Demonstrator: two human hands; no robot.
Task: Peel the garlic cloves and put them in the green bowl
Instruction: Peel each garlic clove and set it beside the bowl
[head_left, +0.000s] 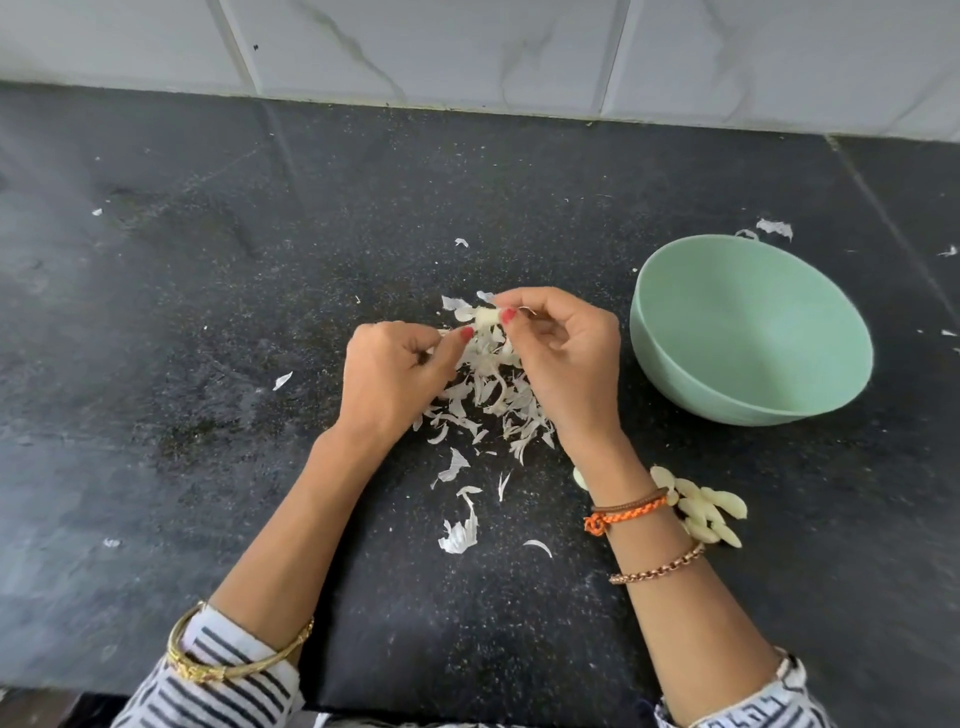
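Observation:
A pale garlic clove (485, 317) is held above the black counter, pinched between the fingertips of my left hand (395, 379) and my right hand (563, 358). Both hands have their fingers curled around it. Under the hands lies a heap of white garlic skins (488, 395). The green bowl (748, 332) stands to the right of my right hand, and I see nothing inside it. Several peeled cloves (701, 512) lie in a pile on the counter beside my right wrist, partly hidden by it.
The black stone counter (208, 364) runs back to a white tiled wall (467, 47). Loose skin scraps (460, 535) lie nearer the front edge, and a few more (774, 227) sit behind the bowl. The counter's front edge runs along the bottom.

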